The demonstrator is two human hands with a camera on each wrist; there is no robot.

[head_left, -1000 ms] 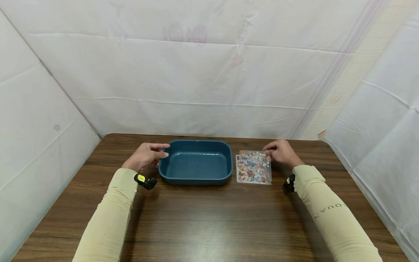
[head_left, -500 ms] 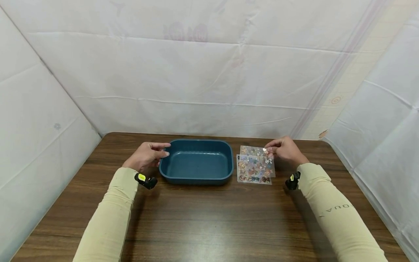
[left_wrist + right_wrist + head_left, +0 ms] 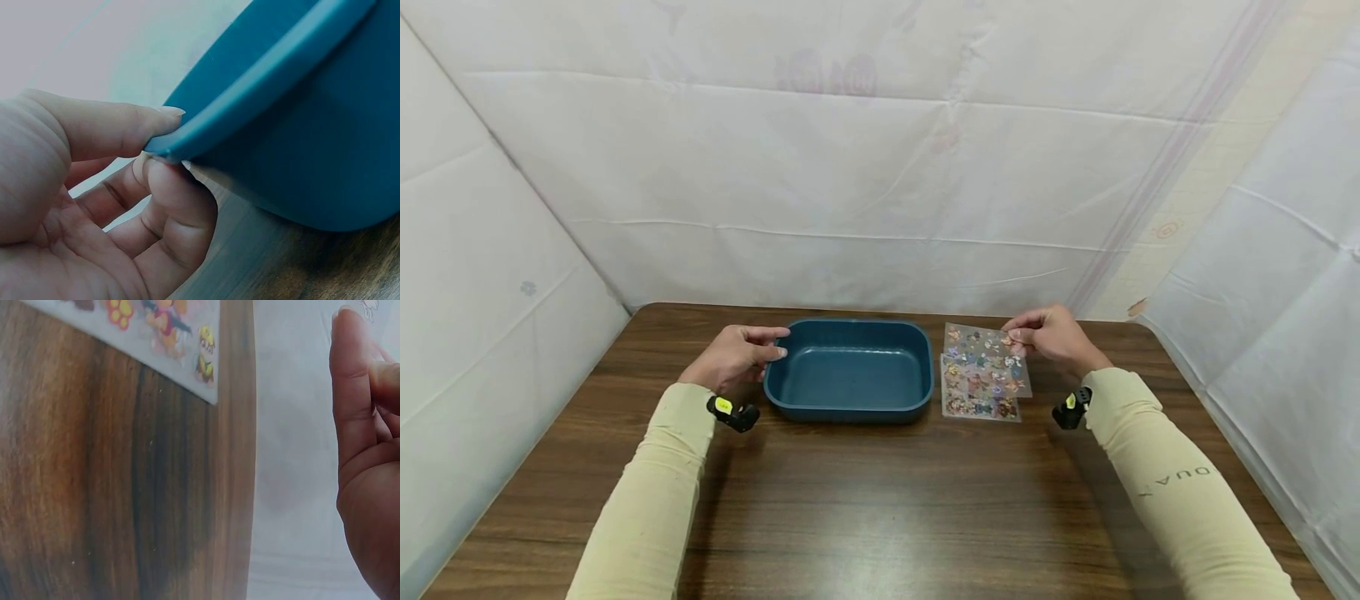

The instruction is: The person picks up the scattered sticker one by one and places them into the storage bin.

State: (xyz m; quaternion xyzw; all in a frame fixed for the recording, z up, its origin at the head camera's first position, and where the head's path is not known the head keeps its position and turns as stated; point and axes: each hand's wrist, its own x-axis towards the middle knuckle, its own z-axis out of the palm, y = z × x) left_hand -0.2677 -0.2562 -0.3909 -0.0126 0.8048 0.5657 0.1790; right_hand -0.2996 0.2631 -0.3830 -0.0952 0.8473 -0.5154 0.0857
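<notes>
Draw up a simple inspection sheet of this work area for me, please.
Surface: brown wood-grain table, shiny near the front.
Job's things: teal bin; to its right, a held sticker sheet overlapping another sheet.
Clutter: nothing seen.
Grippers: bare human hands; left hand pinches the bin's rim, right hand pinches the held sticker sheet's edge.
Cables: nothing seen.
Surroundings: creased white sheeting behind and on both sides.

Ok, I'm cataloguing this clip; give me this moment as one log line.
left hand: pinches blue tub by rim | right hand: pinches clear sticker sheet near corner | second sticker sheet: overlapping it, right of tub
</notes>
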